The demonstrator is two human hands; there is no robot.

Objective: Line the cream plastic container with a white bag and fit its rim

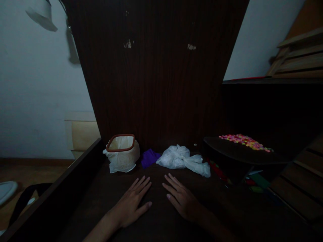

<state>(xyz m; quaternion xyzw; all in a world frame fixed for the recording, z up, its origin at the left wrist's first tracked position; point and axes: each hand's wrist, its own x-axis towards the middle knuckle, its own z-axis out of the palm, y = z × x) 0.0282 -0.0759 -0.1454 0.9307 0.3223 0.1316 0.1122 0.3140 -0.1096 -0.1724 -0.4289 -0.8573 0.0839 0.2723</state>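
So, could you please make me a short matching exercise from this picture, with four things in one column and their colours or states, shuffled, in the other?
1. bin
2. plastic bag
3. left hand
4. small pieces

A. palm down
B. pink, red and yellow
C. brown-rimmed
D. white and crumpled

Pairs: 1-C, 2-D, 3-A, 4-B.

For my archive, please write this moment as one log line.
left hand: open, back up, nothing visible held | right hand: same | beyond hands: lined bin, purple item, white bag
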